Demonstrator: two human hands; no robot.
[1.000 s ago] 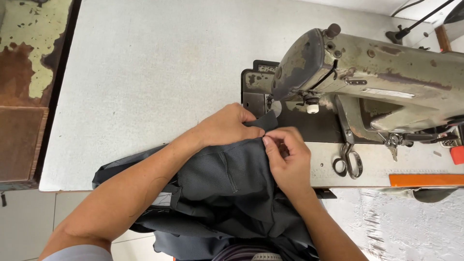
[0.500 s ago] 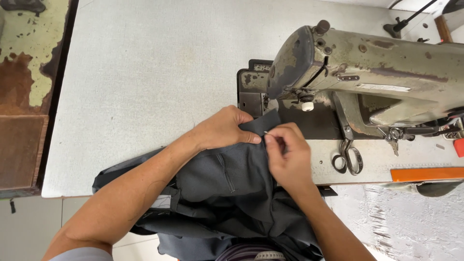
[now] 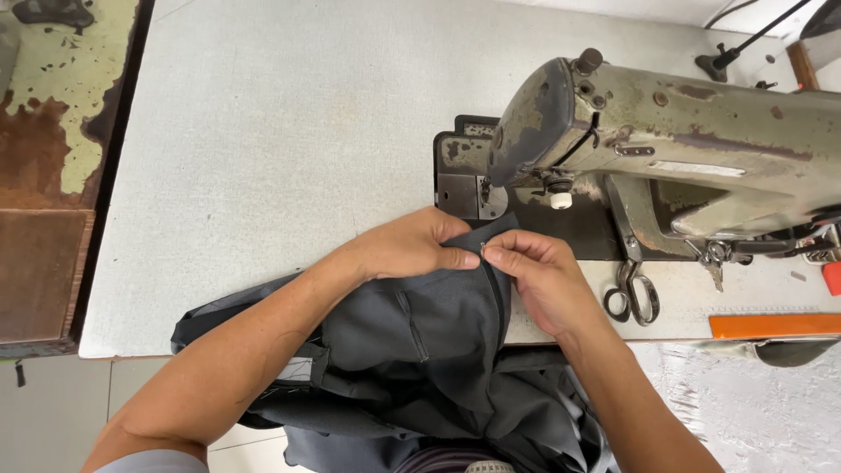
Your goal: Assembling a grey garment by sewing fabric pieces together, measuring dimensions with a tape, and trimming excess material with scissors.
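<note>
Left hand (image 3: 407,248) laid knuckles-up on dark grey fabric (image 3: 420,337), fingers curled and pressed together, thumb tip clamping a folded edge of the cloth. Right hand (image 3: 539,276) just beside it, thumb and forefinger pinching the same fold, fingertips of both hands nearly touching at the crease; remaining fingers tucked under, not clearly visible. Something tiny and pale at the pinch point, too small to identify.

Fabric bunched at the near edge of the pale grey sewing table (image 3: 263,131), spilling off toward the lap, its folded edge lying on the dark machine bed just in front of the presser-foot area. Worn, olive-grey industrial sewing machine (image 3: 683,149) on the right half of the table, paint chipped. Scissors (image 3: 635,293) lying flat on the table right of the right hand, near but apart. Orange ruler (image 3: 771,326) along the near right edge. Rusted, flaking cabinet (image 3: 44,158) left of the table.
</note>
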